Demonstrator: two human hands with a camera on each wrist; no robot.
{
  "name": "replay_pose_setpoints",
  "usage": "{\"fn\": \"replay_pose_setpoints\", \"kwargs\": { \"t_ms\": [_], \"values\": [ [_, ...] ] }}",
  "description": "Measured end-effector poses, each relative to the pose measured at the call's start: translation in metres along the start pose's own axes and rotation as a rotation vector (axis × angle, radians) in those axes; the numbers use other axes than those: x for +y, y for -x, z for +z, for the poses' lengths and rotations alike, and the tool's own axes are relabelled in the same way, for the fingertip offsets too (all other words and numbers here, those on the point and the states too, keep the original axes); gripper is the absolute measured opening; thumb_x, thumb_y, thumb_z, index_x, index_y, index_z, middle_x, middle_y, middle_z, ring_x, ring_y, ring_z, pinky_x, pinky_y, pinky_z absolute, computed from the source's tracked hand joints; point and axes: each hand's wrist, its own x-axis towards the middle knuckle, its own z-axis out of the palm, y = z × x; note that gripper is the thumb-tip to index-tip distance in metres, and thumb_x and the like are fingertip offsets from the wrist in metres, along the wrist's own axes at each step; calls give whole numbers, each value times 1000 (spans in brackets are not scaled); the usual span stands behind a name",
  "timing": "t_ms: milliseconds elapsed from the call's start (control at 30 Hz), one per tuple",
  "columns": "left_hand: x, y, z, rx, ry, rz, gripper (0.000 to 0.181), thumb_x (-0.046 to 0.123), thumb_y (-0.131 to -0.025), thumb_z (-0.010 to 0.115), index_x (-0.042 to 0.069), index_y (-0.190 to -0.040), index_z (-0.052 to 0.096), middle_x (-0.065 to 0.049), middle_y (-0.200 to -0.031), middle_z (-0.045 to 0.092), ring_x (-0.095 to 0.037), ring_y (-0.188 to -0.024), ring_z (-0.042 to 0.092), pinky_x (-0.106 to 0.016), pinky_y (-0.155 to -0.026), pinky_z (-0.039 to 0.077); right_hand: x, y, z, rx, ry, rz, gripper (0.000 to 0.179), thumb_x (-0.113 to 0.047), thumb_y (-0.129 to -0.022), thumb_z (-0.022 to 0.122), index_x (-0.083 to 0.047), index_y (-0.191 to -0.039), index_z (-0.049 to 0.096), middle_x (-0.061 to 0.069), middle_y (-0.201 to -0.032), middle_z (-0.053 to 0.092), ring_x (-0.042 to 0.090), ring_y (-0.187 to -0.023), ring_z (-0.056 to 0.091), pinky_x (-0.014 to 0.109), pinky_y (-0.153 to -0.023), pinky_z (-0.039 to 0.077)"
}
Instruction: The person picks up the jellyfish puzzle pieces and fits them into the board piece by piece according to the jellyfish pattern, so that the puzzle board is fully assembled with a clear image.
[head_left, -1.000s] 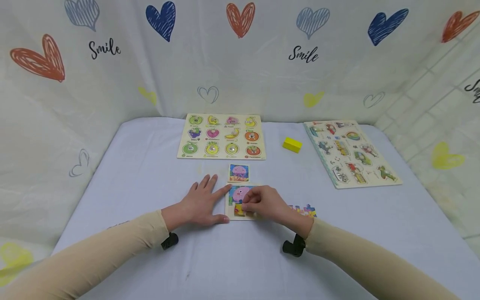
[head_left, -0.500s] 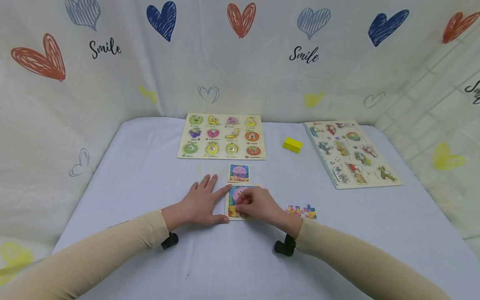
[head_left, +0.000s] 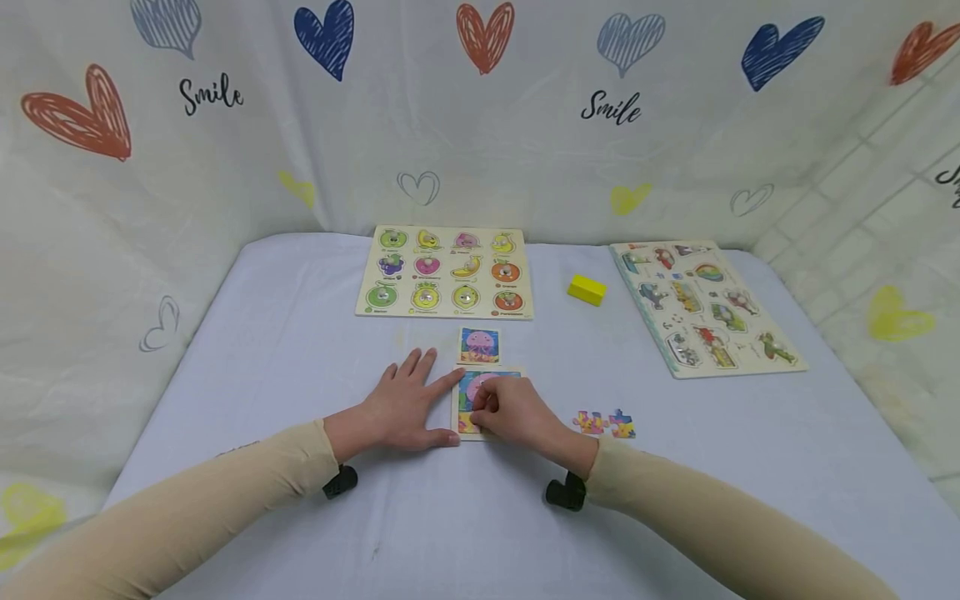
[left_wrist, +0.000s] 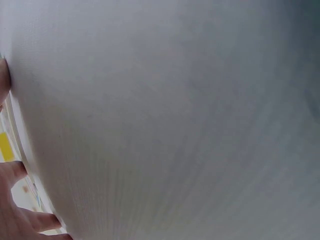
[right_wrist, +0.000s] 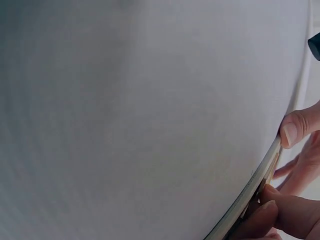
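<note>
A small jigsaw puzzle board [head_left: 455, 417] with a pink jellyfish picture lies near the middle of the table in the head view. My left hand [head_left: 397, 406] rests flat with spread fingers, index fingertip and thumb tip at the board's left edge. Over the board's right part, my right hand [head_left: 517, 414] pinches a yellow puzzle piece [head_left: 467, 427] at the lower left corner of the picture. From the right wrist, thumb and fingers show at the board's edge, with the thin piece [right_wrist: 271, 169] slightly tilted there. The hand hides the board's lower right.
Several loose puzzle pieces [head_left: 604, 423] lie right of the board. Above it is a small jellyfish picture card [head_left: 480, 345]. Farther back are a fruit board [head_left: 444, 273], a yellow block [head_left: 587, 290] and a second picture board [head_left: 708, 308].
My right hand has moved left with the yellow piece, from the bottom middle of the picture to its lower left corner. The left hand has stayed in place.
</note>
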Motion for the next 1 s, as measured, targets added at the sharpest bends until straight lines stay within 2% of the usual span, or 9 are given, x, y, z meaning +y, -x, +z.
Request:
{"fn": "replay_pose_setpoints", "kwargs": {
  "t_ms": [367, 767, 1000],
  "values": [
    [0, -1, 1, -6, 3, -8, 92, 69, -87, 65, 27, -162, 32, -25, -168, 19, -51, -154, 19, -71, -115, 28, -4, 0, 1, 10, -6, 29, 13, -13, -90, 78, -10, -85, 67, -1, -71, 64, 12, -64, 55, 22, -57, 43],
    [0, 0, -1, -7, 8, -5, 92, 69, -87, 65, 26, -162, 32, -26, -168, 19, -51, -154, 19, -70, -116, 28, -7, -10, -5, -35, -7, 76, 22, -16, -94, 74, -9, -75, 64, 1, -62, 60, 13, -57, 53, 22, -49, 36],
    [1, 0, -1, -6, 4, -5, 92, 68, -87, 65, 25, -162, 32, -26, -168, 19, -51, -154, 19, -71, -116, 28, -7, -10, -5, -49, -9, 87, 20, -17, -95, 73, -9, -79, 64, 2, -64, 61, 13, -57, 54, 22, -49, 38]
  ]
}}
